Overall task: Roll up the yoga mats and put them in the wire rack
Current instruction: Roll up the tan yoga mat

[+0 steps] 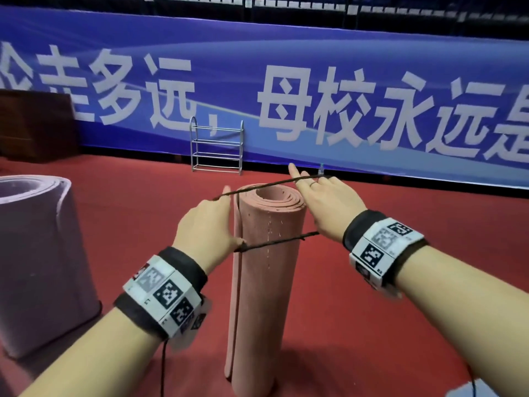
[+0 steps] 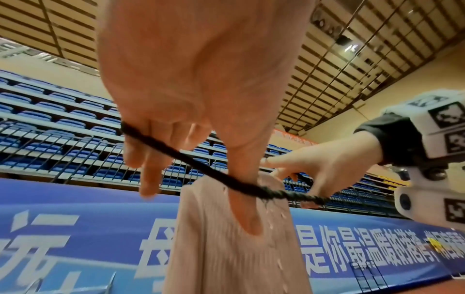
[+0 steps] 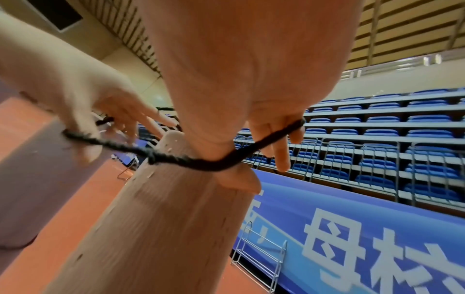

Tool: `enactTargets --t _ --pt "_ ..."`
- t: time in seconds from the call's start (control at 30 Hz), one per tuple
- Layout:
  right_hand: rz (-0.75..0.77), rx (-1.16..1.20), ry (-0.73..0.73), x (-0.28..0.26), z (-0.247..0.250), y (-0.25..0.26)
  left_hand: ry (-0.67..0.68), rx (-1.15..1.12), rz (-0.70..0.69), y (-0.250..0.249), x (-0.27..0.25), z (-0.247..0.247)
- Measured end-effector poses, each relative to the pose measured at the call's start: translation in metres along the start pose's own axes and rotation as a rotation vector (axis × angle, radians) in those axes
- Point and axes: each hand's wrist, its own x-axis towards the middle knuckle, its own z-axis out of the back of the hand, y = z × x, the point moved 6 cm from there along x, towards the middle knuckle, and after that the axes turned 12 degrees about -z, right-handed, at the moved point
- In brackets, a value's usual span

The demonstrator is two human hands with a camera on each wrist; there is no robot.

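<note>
Two rolled mats stand on end on the red floor: a pink mat in the middle, a purple mat to its left. The left hand and right hand, fingers spread, stretch one black band over the pink mat's top. One wire rack stands well beyond, against a blue banner reading "母校永远".

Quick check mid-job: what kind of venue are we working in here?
Most likely an indoor sports hall: tiered rows of blue spectator seats, a red sports floor, and a long blue banner with white Chinese lettering along the barrier.
</note>
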Motion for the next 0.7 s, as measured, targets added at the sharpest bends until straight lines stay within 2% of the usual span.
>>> enactTargets --t 0.07,0.23,0.37,0.5,0.6,0.67,0.7 --pt "-0.053 0.011 0.032 0.010 -0.006 0.001 0.001 -0.049 -0.035 0.001 0.007 -0.011" --pt "-0.141 0.166 0.176 0.030 -0.022 0.003 0.077 -0.483 -0.024 -0.001 0.027 -0.038" --pt "-0.176 0.281 0.261 0.026 -0.036 0.001 0.045 -0.536 -0.034 0.002 0.034 -0.047" --pt "-0.192 0.612 0.249 0.031 -0.045 -0.007 -0.055 -0.693 -0.105 0.005 0.034 -0.044" --pt "-0.114 0.808 0.269 0.035 -0.044 -0.015 -0.060 -0.924 -0.158 0.014 0.035 -0.050" --pt "-0.093 0.923 0.371 0.033 -0.043 -0.016 -0.082 -1.121 -0.105 0.022 0.041 -0.059" --pt "-0.099 0.982 0.434 0.032 -0.045 -0.016 -0.091 -1.234 -0.021 0.024 0.042 -0.064"
